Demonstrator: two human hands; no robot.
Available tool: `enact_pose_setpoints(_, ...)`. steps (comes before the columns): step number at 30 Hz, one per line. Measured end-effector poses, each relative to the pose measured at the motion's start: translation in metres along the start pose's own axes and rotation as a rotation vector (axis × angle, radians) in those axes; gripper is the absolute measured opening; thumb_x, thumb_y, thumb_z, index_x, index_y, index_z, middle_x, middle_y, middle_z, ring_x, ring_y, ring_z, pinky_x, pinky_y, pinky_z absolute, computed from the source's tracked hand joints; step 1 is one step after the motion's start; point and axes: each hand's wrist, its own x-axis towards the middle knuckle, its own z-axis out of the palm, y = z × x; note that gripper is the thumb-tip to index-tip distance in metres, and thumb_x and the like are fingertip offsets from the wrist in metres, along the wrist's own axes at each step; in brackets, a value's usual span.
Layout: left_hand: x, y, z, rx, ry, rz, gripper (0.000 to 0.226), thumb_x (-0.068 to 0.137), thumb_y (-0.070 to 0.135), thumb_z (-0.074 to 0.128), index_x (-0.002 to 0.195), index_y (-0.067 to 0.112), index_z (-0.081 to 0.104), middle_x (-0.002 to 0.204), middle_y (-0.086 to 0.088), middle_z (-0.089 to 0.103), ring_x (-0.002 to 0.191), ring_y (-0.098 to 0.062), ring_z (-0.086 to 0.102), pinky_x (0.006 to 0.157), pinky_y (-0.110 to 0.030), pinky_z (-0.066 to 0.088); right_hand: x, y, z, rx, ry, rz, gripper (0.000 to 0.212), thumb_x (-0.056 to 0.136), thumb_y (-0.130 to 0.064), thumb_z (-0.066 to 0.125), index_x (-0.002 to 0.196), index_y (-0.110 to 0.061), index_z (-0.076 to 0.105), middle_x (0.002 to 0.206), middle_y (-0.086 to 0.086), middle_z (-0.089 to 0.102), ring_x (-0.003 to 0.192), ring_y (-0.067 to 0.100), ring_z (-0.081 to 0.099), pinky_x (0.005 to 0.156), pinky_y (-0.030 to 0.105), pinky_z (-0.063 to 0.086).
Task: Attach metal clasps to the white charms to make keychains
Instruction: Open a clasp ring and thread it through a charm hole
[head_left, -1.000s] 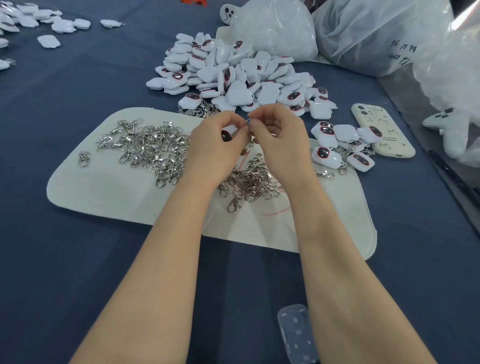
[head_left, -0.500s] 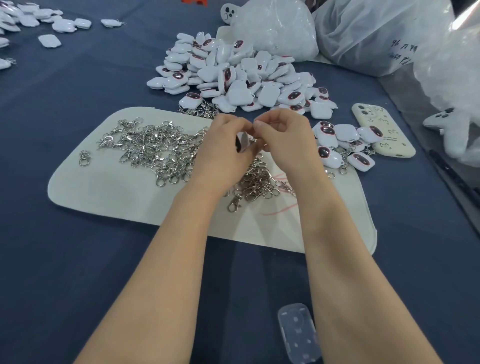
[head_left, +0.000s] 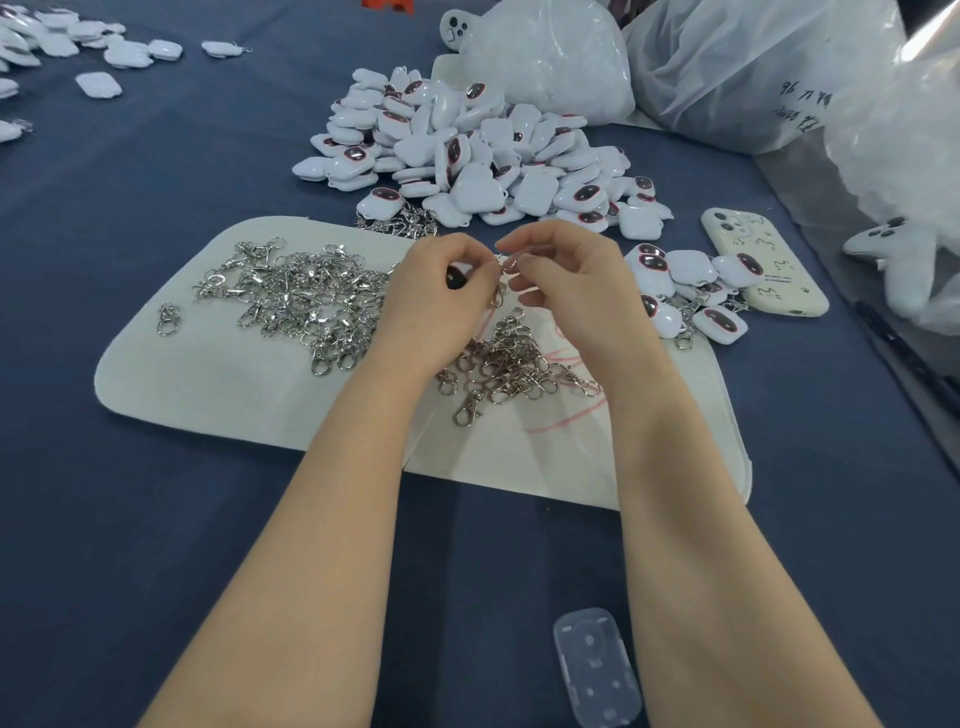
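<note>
My left hand (head_left: 434, 306) curls round a white charm (head_left: 457, 278), of which only a dark patch shows between the fingers. My right hand (head_left: 566, 280) pinches a small metal clasp (head_left: 505, 267) at its ring, right beside the left fingertips. Both hands hover above a white felt mat (head_left: 218, 384). Loose silver clasps (head_left: 306, 296) lie heaped on the mat to the left, and more clasps (head_left: 511, 364) lie under my hands. A big pile of white charms (head_left: 467, 156) sits just beyond the mat.
A small cluster of charms with clasps (head_left: 691, 296) lies right of my right hand, beside a cream phone (head_left: 761, 262). Clear plastic bags (head_left: 727, 67) stand at the back right. A clear plastic case (head_left: 595, 667) lies near the front edge. More charms (head_left: 93, 52) are scattered far left.
Both hands have shifted slightly right and stayed together; the charm has turned in my left hand, and the clasp's ring now shows between the fingertips.
</note>
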Motion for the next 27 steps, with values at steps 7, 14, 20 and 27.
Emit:
enact_pose_setpoints(7,-0.0006,0.0015,-0.0037,-0.158,0.036,-0.096,0.018,0.086,0.018,0.058,0.072,0.028,0.063,0.058,0.021,0.060,0.060,0.001,0.056,0.083,-0.046,0.055,-0.0008,-0.0006,0.0039,-0.092,0.008,-0.098,0.023,0.087,0.000,0.057,0.088,-0.020,0.067,0.078,-0.010,0.065,0.071,0.000,0.059,0.077,0.018,0.051)
enact_pose_setpoints(14,-0.0018,0.0049,-0.0047,-0.314,-0.023,-0.194,0.015,0.080,0.023,0.057,0.076,0.010,0.065,0.072,-0.001,0.056,0.072,-0.013,0.053,0.075,-0.037,0.048,-0.0010,-0.0018,0.0078,-0.092,0.021,-0.170,0.022,0.086,0.000,0.060,0.084,-0.021,0.065,0.079,-0.013,0.065,0.075,-0.001,0.060,0.078,0.018,0.050)
enact_pose_setpoints(20,0.0004,0.0063,-0.0073,-0.498,-0.020,-0.252,0.019,0.085,0.012,0.054,0.068,0.015,0.062,0.067,0.001,0.063,0.072,-0.017,0.065,0.069,-0.027,0.056,-0.0026,-0.0041,0.0074,-0.073,-0.010,-0.191,0.021,0.088,-0.002,0.060,0.090,-0.022,0.066,0.082,-0.016,0.065,0.081,0.002,0.062,0.085,0.022,0.051)
enact_pose_setpoints(27,-0.0013,0.0078,-0.0085,-0.516,-0.042,-0.264,0.030,0.085,0.010,0.052,0.060,0.021,0.063,0.059,0.006,0.063,0.063,-0.010,0.065,0.065,-0.025,0.053,-0.0038,-0.0075,0.0086,-0.068,-0.034,-0.206,0.013,0.086,0.000,0.061,0.090,-0.012,0.065,0.077,-0.011,0.063,0.069,-0.007,0.058,0.071,0.011,0.046)
